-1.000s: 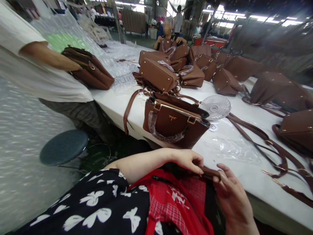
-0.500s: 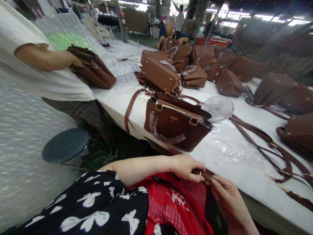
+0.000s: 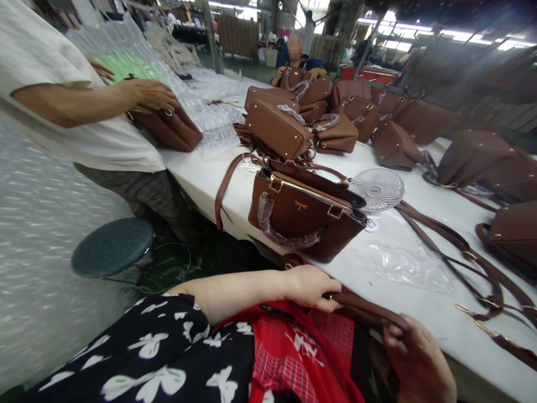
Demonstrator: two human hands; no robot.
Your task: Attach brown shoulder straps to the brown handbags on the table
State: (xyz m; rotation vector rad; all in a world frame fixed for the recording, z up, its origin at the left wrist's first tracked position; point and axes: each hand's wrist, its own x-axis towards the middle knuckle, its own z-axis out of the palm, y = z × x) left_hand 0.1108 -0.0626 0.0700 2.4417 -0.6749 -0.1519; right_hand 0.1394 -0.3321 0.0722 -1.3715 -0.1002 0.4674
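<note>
A brown leather strap runs between my hands over the table's near edge. My left hand is closed on one part of it, near a small gold metal piece. Farther right, my right hand grips the strap too, its fingers blurred by motion. Just beyond my left hand a brown handbag stands upright on the table, its top unzipped. A gold dragonfly emblem marks its front, and clear plastic wraps its front handle.
Several brown bags lie across the white table. A small round fan stands beside the handbag. Loose straps lie at the right. A co-worker holds a bag at the left, near a round stool.
My right hand has moved right and down, away from my left, and a longer stretch of strap shows between them. The left co-worker's hand now lies over the top of their bag.
</note>
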